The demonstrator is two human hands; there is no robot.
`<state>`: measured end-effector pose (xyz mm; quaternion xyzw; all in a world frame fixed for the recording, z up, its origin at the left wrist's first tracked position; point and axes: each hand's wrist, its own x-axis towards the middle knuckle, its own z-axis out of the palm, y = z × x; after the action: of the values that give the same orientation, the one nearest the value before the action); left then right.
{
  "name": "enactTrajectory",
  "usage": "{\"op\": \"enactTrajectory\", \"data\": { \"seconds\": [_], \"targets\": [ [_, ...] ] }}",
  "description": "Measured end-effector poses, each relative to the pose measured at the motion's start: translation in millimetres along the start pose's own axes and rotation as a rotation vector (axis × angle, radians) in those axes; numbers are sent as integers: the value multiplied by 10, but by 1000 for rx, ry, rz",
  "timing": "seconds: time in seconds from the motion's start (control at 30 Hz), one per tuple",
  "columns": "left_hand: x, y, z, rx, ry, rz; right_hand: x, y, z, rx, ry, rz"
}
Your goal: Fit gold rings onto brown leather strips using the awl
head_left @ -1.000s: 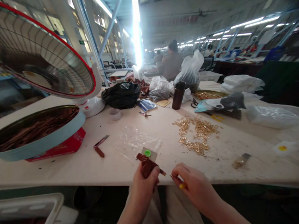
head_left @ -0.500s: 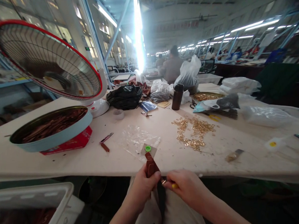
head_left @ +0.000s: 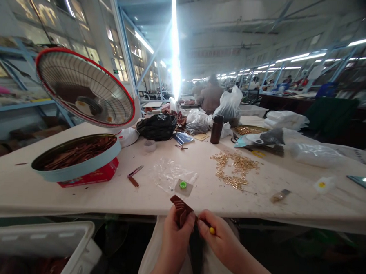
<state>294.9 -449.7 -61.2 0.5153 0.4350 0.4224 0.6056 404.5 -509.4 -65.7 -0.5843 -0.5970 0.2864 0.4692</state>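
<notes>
My left hand point(head_left: 175, 239) is closed around several brown leather strips point(head_left: 179, 203), held just off the front edge of the table. The longest strip slants up and left, and shorter ones fan out beside it. My right hand point(head_left: 219, 239) is curled tight against the right end of the strips. From its fist a small yellow tool end point(head_left: 212, 230) sticks out; the rest of that tool is hidden by the fingers. Beyond the hands lies a grey square plate point(head_left: 188, 190) bearing a green round cap point(head_left: 183, 185).
A round tin point(head_left: 77, 164) of brown strips stands at left on a red box, before a fan point(head_left: 87, 91). Gold rings point(head_left: 233, 168) are scattered mid-table. Snips point(head_left: 135, 171), a dark bottle point(head_left: 217, 129) and a black bag point(head_left: 157, 126) lie around. A white crate point(head_left: 86, 234) stands lower left.
My right hand has come in close against the left hand, covering the metal piece seen between them. The strips have tilted further left. The whole view has shifted slightly.
</notes>
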Motion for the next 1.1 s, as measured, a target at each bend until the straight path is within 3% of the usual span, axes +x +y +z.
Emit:
{"op": "enactTrajectory", "data": {
  "seconds": [0.1, 0.27, 0.37, 0.57, 0.73, 0.8, 0.93, 1.1],
  "targets": [
    [-56, 63, -31, -32, -31, 72, -48, -62, 59, -55, 42, -14],
    [-85, 158, -150, -61, -108, 19, -82, -167, 148, -226, 110, 15],
    [-71, 163, -234, -45, -155, 0, -59, -211, 174, -142, 99, 4],
    [-35, 146, -379, -27, -165, 50, 74, -196, 220, 95, -47, 71],
    [35, 87, -432, 69, -115, 96, 234, -35, 372, -5, 48, 35],
    [88, 28, -407, 49, -101, 64, 278, 47, 396, -19, 54, 54],
    [205, -85, -323, 3, -89, -133, 299, 168, 275, 17, -88, 64],
    [366, -62, -204, -81, -246, -320, 343, 312, -35, -189, -36, -194]
  ]
}}
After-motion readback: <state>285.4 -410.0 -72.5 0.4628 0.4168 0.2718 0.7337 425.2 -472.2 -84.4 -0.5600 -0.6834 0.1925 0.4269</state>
